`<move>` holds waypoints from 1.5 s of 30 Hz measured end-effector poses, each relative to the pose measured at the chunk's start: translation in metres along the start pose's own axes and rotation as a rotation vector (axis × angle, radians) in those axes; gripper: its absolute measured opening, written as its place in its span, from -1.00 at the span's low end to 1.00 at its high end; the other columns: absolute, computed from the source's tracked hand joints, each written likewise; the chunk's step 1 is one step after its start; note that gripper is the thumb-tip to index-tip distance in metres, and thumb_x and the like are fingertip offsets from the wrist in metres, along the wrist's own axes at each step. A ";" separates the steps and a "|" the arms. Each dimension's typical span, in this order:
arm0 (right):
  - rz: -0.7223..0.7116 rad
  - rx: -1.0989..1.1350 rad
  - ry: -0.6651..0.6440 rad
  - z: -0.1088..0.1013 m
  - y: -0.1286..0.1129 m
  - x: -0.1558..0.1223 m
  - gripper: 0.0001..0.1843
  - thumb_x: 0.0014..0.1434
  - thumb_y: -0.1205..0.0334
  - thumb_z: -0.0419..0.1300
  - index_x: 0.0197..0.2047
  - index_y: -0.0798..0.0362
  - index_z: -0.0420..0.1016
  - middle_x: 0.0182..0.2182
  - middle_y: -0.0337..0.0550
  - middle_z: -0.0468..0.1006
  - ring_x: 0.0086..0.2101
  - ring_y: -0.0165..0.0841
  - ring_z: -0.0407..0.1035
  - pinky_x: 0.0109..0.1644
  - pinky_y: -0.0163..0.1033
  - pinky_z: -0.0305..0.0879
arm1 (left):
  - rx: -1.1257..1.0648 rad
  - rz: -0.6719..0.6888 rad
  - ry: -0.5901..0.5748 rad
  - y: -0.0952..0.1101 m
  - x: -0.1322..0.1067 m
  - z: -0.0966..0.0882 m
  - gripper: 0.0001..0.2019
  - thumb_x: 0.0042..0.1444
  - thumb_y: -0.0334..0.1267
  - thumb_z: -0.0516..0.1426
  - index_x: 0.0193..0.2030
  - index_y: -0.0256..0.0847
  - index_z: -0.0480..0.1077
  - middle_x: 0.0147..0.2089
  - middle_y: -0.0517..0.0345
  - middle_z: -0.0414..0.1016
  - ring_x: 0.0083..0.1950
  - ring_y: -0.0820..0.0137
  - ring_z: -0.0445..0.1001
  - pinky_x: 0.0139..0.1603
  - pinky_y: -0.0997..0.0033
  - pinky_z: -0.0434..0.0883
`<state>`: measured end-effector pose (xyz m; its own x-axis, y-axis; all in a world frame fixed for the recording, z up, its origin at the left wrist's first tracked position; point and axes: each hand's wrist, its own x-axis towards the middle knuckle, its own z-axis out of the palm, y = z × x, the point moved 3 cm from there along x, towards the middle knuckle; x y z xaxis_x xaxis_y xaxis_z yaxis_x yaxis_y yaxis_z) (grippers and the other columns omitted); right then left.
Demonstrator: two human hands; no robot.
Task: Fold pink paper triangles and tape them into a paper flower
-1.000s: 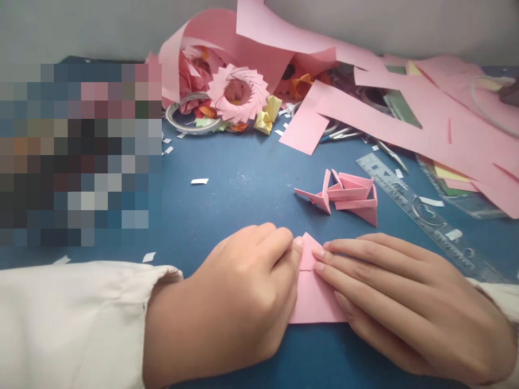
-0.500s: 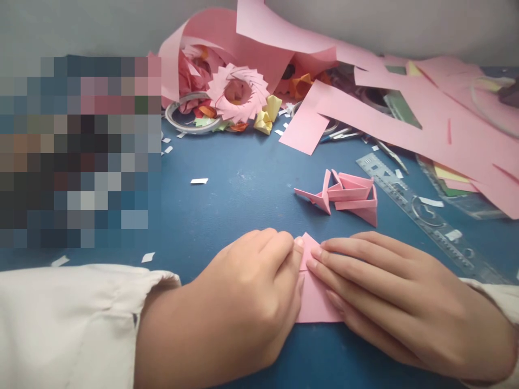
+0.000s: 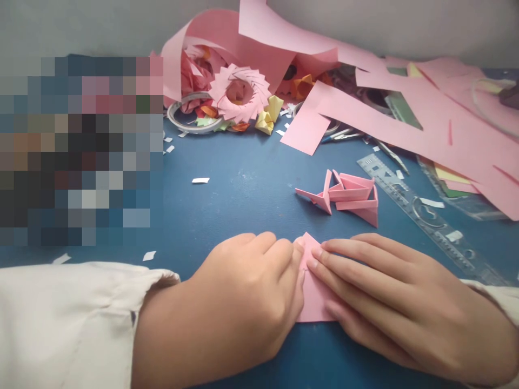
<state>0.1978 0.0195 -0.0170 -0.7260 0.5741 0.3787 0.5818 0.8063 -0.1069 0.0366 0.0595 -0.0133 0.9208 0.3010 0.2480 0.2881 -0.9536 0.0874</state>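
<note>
You are holding both hands low over the table (image 3: 247,205), with the pink paper (image 3: 318,302) lying flat between them. Your left hand (image 3: 239,302) is curling its fingers in and resting along the paper's left side, its thumb tip pressing near the top; whether it is pinching the paper or only bearing down, I cannot tell. Your right hand (image 3: 413,302) is lying with its fingers long and loose of any grip, their tips touching the paper's right side. The paper's pointed end is facing away from you, showing between your fingertips, and its straight edge is facing you, with a strip of bare table on your side of it.

Just beyond the point, a little to the right, the folded pieces (image 3: 352,192) are standing in a small cluster. The ruler (image 3: 409,205) is slanting past them toward your right wrist, so room on that side is running narrow. Wider room is opening beyond your left hand, where a white scrap (image 3: 200,180) is lying alone. Farther back, the ring (image 3: 259,97) is leaning by the tape roll (image 3: 194,129), the yellow pieces (image 3: 265,123) are sitting beside it, and large pink sheets (image 3: 377,121) are covering the far right. The far left is showing only as blurred blocks.
</note>
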 end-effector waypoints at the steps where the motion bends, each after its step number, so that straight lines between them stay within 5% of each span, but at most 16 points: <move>1: 0.006 0.009 0.004 0.000 0.000 0.000 -0.79 0.22 0.28 0.09 -0.23 0.20 0.52 -0.20 -0.05 0.57 -0.16 -0.20 0.42 -0.12 -0.04 0.41 | 0.009 -0.005 0.012 0.001 -0.002 -0.002 -0.88 0.11 -0.45 0.03 -0.36 -0.34 0.39 -0.48 0.08 0.33 -0.47 0.30 0.30 -0.55 0.27 0.32; 8: 0.012 0.022 0.011 -0.002 0.000 0.000 -0.69 0.24 0.14 0.09 -0.26 0.21 0.53 -0.22 -0.05 0.59 -0.17 -0.21 0.42 -0.12 -0.06 0.39 | 0.074 0.025 0.013 0.013 -0.010 -0.011 -0.73 0.16 -0.46 -0.02 -0.45 -0.27 0.45 -0.61 0.16 0.35 -0.64 0.34 0.30 -0.72 0.33 0.21; 18: 0.070 0.092 0.048 -0.002 0.000 0.002 -0.81 0.20 0.43 0.05 -0.27 0.24 0.50 -0.24 0.01 0.57 -0.15 -0.19 0.40 -0.15 -0.07 0.38 | 0.014 -0.029 0.176 0.008 -0.006 -0.012 -0.68 0.11 -0.39 0.11 -0.65 -0.18 0.25 -0.71 0.26 0.15 -0.67 0.41 0.11 -0.65 0.32 0.07; 27: 0.250 0.279 0.073 0.000 0.007 0.000 -0.91 0.14 0.49 0.10 -0.30 0.19 0.40 -0.22 0.00 0.50 -0.16 -0.28 0.35 -0.11 -0.13 0.37 | 0.031 -0.070 0.084 -0.004 -0.004 -0.006 -0.70 0.11 -0.45 0.06 -0.62 -0.20 0.14 -0.65 0.26 0.15 -0.62 0.46 0.08 -0.60 0.35 0.00; 30: 0.277 0.278 0.066 0.001 0.007 -0.001 -0.90 0.16 0.47 0.11 -0.25 0.17 0.40 -0.19 -0.01 0.48 -0.13 -0.28 0.33 -0.07 -0.13 0.35 | 0.066 -0.027 0.117 -0.004 -0.001 -0.010 -0.79 0.13 -0.43 0.05 -0.54 -0.23 0.28 -0.58 0.18 0.32 -0.54 0.40 0.27 -0.59 0.35 0.13; 35: 0.290 0.306 0.067 0.004 0.007 0.000 -0.89 0.13 0.49 0.13 -0.24 0.20 0.40 -0.20 -0.01 0.47 -0.10 -0.29 0.31 -0.02 -0.14 0.33 | 0.136 0.156 0.071 0.012 -0.007 -0.013 -0.83 0.18 -0.39 0.04 -0.18 -0.37 0.45 -0.12 -0.03 0.55 -0.14 0.21 0.51 -0.30 0.28 0.47; 39: 0.279 0.314 0.074 0.005 0.008 0.000 -0.84 0.11 0.52 0.14 -0.19 0.24 0.39 -0.20 -0.01 0.47 -0.10 -0.29 0.31 -0.02 -0.13 0.32 | 0.223 0.146 0.109 0.024 -0.018 -0.010 -0.72 0.22 -0.25 0.06 -0.10 -0.44 0.45 -0.13 -0.04 0.58 -0.10 0.26 0.54 -0.21 0.38 0.53; 45: 0.220 0.223 0.071 0.001 0.006 0.000 -0.92 0.14 0.45 0.14 -0.26 0.20 0.42 -0.23 -0.01 0.51 -0.14 -0.25 0.35 -0.11 -0.11 0.36 | 0.176 0.192 0.019 0.026 -0.021 -0.004 -0.80 0.19 -0.38 0.06 -0.12 -0.42 0.46 -0.08 -0.10 0.55 -0.04 0.16 0.52 -0.14 0.26 0.54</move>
<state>0.2003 0.0246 -0.0186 -0.5596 0.7334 0.3860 0.6216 0.6795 -0.3897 0.0233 0.0287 -0.0127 0.9584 0.1130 0.2622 0.1515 -0.9796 -0.1318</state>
